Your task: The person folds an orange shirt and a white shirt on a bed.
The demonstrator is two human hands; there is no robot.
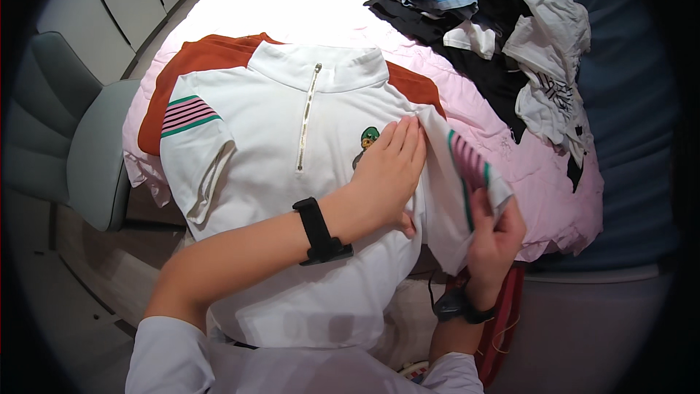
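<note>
A white short-sleeved shirt (270, 124) with a zipped collar lies front up, its hem hanging over the near edge of the bed. Pink, black and green stripes band its sleeves, and a small green-headed duck patch sits on the chest. Pressed flat near the right shoulder seam, my left hand (390, 168) has its fingers stretched out together, partly covering the patch. My right hand (496, 237) pinches the cuff of the right sleeve and holds it lifted. Beneath the shirt, a rust-orange garment (164, 106) shows at both shoulders.
A pink quilt (467, 120) covers the bed. Black, white and denim clothes (503, 36) are heaped at the far right, beside a dark blue surface (627, 102). A grey chair (102, 131) stands on the left, and a red object (510, 321) is near my right wrist.
</note>
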